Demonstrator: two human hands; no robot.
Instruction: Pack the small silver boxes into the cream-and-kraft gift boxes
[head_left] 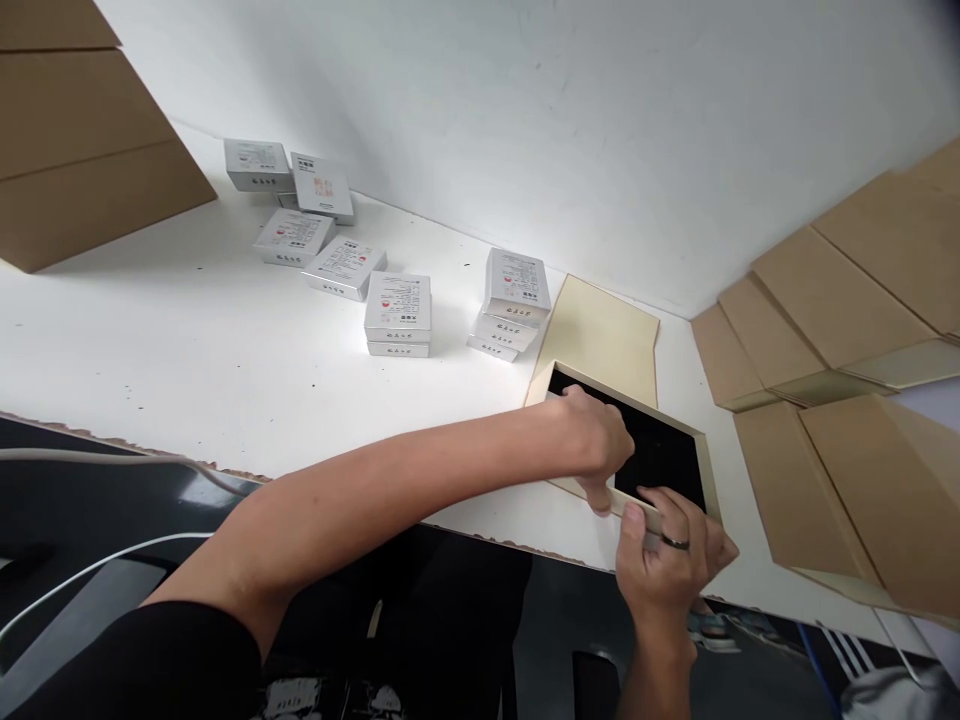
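We have the open box (666, 452) near the front edge of the table (172, 340), its pale lid (604, 335) spread toward the back edge. Our right hand (667, 555) pinches the near wall between thumb and bent fingers, while our left hand (600, 440) reaches inside with curled fingers, and we cannot tell how far they are open or whether they hold anything. Left of the lid stands a stack of silver packs (517, 285), more small packs (294, 232) lie toward the back edge, and brown cartons (862, 300) fill the right end.
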